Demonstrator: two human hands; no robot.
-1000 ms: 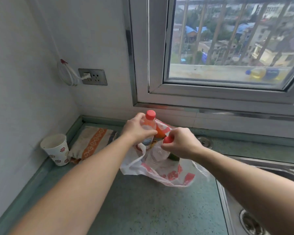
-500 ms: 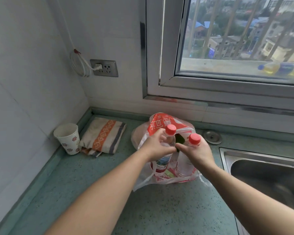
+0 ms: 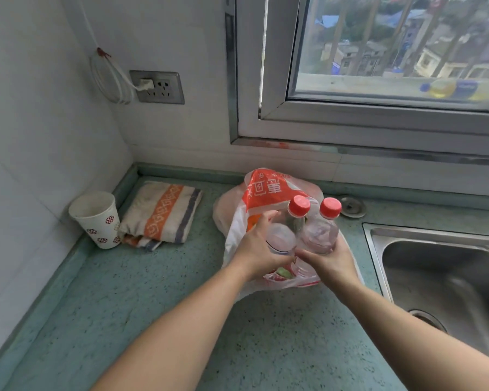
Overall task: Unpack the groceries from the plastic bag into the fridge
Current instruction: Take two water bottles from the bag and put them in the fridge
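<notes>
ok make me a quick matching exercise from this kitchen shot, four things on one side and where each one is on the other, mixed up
Things:
1. paper cup
2. folded towel
3. left bottle
4. right bottle

Places:
A. gripped by the right hand
B. in the counter's left corner by the wall
C. gripped by the left hand
D. flat between cup and plastic bag

Pairs: 1-B, 2-D, 3-C, 4-A

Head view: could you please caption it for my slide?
Left hand and right hand each grip a red-capped bottle above the plastic bag.
</notes>
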